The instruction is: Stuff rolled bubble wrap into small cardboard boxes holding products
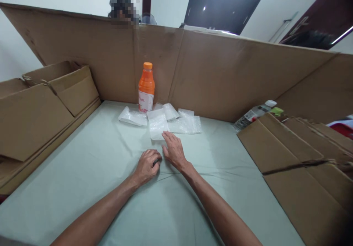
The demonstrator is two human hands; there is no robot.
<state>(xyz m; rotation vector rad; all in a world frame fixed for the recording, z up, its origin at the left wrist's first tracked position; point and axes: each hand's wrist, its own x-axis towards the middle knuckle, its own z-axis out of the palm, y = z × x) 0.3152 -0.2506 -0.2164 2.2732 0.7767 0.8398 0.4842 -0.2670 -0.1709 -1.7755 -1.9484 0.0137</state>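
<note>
While I watch through the head camera, both hands reach over the middle of the pale green tabletop (pixel 82 165). My left hand (pixel 146 165) is curled, its thumb and fingers bent around a small dark object (pixel 156 161); most of that object is hidden in the grip, so I cannot tell what it is. My right hand (pixel 175 151) sits just to the right and slightly farther away, palm down, its fingers extended and lying close together, with the thumb apart from them. Its fingertips overlap the near right corner of a clear plastic wrap (pixel 157 123), though I cannot tell whether they press on it.

Beyond that I see more of the same crinkled material: a folded strip (pixel 134 117) to the left, a curled piece (pixel 170 111) on the far side and a flatter sheet (pixel 190 125) to the right. An orange bottle (pixel 146 82) stands upright just behind them, near the tall cardboard panel (pixel 226 62) along the far edge. Cardboard boxes (pixel 35 117) line the left side, and folded cardboard (pixel 303 198) lies on the right, with a clear bottle (pixel 255 116) leaning at its far end.
</note>
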